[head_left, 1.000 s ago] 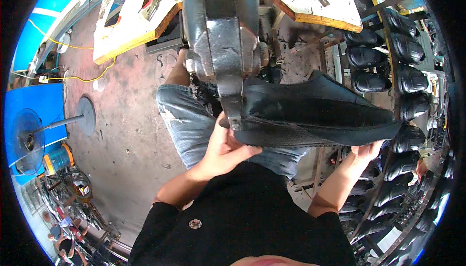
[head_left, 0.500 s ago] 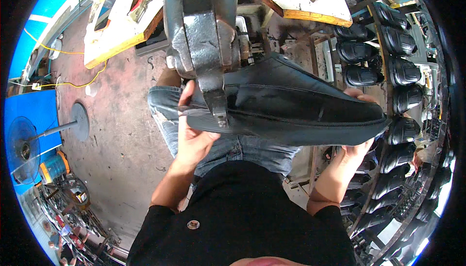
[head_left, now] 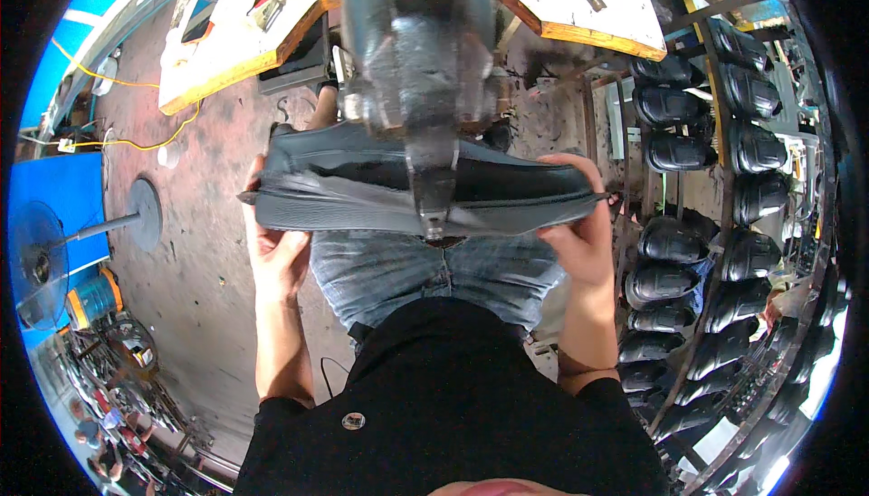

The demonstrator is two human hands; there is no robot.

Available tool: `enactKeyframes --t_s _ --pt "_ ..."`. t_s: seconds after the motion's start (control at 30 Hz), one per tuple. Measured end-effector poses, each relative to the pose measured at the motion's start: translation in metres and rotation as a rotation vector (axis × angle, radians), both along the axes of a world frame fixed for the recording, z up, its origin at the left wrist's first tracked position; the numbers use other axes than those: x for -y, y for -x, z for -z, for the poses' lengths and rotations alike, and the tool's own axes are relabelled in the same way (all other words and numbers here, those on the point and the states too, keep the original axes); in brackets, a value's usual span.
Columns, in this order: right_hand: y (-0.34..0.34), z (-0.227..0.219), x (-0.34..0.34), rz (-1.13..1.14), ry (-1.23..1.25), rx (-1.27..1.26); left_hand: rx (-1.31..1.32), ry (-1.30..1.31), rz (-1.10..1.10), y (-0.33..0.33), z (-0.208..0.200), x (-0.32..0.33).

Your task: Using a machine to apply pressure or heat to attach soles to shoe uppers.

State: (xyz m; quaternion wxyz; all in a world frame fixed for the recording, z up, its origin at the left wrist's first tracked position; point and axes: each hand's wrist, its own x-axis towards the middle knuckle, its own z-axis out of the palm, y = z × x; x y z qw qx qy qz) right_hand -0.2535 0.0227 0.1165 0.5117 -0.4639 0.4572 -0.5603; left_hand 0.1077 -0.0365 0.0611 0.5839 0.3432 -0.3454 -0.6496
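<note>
A long black leather piece (head_left: 344, 217), hollow and seamed like a bag, stretches sideways above my lap. My left hand (head_left: 276, 252) is closed on its left end, thumb at the lower edge and fingers partly hidden behind. At the right end my right hand (head_left: 584, 247) grips it the same way, with fingers over the upper edge. A small tab sticks out at each end. The dark metal arm of a machine (head_left: 430, 89) comes down in front of the middle of the leather. Its narrow tip overlaps the lower edge; I cannot tell whether they touch.
Racks at the right carry several black shoes (head_left: 679, 152). White worktables (head_left: 606, 7) with wooden edges stand ahead on both sides, with tools and a phone (head_left: 210, 3) on them. A fan (head_left: 41, 265) stands at the left, and a yellow cord (head_left: 172, 140) crosses the floor.
The leather piece has swung level and shifted left relative to the machine arm. My left hand now grips its far left end, and my right hand has come inward. The view has shifted slightly.
</note>
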Motion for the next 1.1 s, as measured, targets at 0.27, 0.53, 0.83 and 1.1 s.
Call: enactKeyframes --t_s 0.27,0.53,0.83,1.1 --pt "-0.031 -0.005 0.023 -0.101 0.184 -0.247 0.854 0.657 -0.203 0.019 -0.049 0.008" --pt "-0.043 -0.037 0.023 -0.061 0.225 -0.722 1.277 0.765 0.466 0.089 -0.119 0.038" --pt "-0.055 -0.056 0.035 -0.172 0.257 -0.948 0.872 0.499 0.464 0.070 -0.084 0.035" --pt "-0.015 0.084 0.009 -0.113 0.104 -0.460 0.370 0.184 0.454 0.082 -0.050 0.012"
